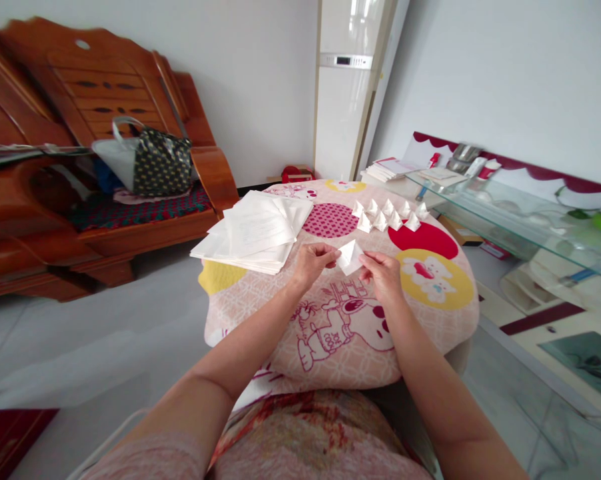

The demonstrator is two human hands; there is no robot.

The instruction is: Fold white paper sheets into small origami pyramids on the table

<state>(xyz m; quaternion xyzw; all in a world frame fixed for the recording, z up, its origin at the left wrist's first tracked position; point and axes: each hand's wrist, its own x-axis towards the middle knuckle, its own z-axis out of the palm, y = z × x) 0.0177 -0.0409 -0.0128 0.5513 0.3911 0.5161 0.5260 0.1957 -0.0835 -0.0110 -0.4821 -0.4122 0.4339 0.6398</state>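
A small folded piece of white paper (350,257) is held up over the cloth-covered round table (275,313). My left hand (313,263) pinches its left corner between thumb and fingers. On the opposite corner, my right hand (382,272) grips it the same way. Beyond my hands, several small folded paper pieces (379,221) stand in two rows with their points up. A stack of white paper sheets (253,233) lies left of my left hand, its top sheets fanned unevenly.
On the left stands a wooden sofa (110,80) with a dark patterned bag (163,162) on its seat. To the right is a glass-topped stand (520,213) with papers (388,168) and small items. A tall white cabinet-like unit (348,100) rises behind the table.
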